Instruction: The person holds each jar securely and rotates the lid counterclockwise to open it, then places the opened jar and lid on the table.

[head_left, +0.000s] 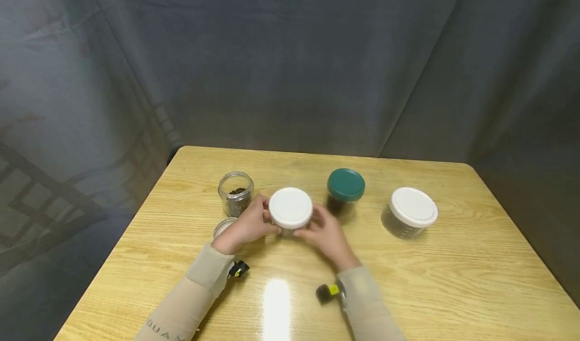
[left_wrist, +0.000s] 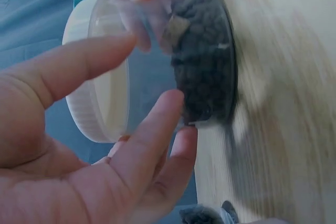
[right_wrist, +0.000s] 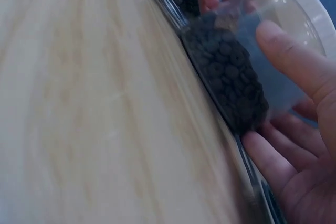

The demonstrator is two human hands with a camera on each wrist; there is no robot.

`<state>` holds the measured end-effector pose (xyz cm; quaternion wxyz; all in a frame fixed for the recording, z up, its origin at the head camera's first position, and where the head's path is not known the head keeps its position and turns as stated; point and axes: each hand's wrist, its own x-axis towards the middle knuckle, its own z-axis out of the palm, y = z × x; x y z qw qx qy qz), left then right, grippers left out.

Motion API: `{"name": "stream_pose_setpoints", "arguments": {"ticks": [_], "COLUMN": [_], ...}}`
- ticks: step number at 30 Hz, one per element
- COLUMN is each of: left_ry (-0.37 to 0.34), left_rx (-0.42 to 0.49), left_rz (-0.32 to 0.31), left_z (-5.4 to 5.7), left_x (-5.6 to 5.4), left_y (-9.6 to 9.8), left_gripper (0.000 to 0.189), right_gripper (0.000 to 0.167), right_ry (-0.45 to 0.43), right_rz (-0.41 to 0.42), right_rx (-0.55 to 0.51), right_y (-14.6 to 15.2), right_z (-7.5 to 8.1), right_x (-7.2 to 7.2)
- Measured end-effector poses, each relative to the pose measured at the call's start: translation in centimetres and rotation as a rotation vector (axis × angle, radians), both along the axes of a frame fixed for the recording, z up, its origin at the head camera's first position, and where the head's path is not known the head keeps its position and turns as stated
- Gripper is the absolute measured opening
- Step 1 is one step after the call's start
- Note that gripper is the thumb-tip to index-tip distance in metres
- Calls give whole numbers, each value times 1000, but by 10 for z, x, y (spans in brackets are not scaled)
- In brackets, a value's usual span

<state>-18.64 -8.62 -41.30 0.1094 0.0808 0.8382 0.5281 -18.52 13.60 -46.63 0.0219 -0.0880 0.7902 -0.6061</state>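
Note:
A clear jar (left_wrist: 207, 66) with a white screw lid (head_left: 291, 207) stands upright between both hands, over the middle of the table. Dark pellets fill its lower part, with one small tan piece among them. My left hand (head_left: 250, 224) holds it from the left, thumb toward the near side and fingers around the wall. From the right, my right hand (head_left: 325, 232) grips the same jar, with its thumb (right_wrist: 283, 45) against the clear wall. The jar's base is right at the tabletop in the left wrist view.
Left of the held jar stands an open glass jar (head_left: 235, 192) with dark grains, close to the left hand. A round lid (head_left: 222, 226) lies partly hidden by the left wrist. A green-lidded jar (head_left: 346, 184) stands behind the right hand; another white-lidded jar (head_left: 410, 210) is farther right.

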Motion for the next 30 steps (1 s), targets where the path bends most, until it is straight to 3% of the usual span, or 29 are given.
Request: {"name": "stream_pose_setpoints", "arguments": {"ticks": [4, 11, 17, 22, 26, 30], "left_ry": [-16, 17, 62, 34, -27, -31], "left_rx": [-3, -40, -60, 36, 129, 153], "left_rz": [-16, -45, -92, -186, -248, -264], "left_z": [2, 1, -2, -4, -3, -1], "left_x": [2, 3, 1, -2, -3, -4], "left_y": [-1, -1, -2, -7, -12, -14], "left_gripper": [68, 67, 92, 116, 110, 100], "right_gripper": [85, 88, 87, 86, 85, 84], "right_ry": [-18, -18, -21, -13, -9, -6], "right_rz": [33, 88, 112, 124, 132, 132], "right_rx": [-17, -30, -24, -27, -35, -27], "right_y": [6, 15, 20, 21, 22, 22], "right_z": [0, -4, -8, -9, -8, -6], "right_x": [-1, -3, -5, -6, -5, -5]}}
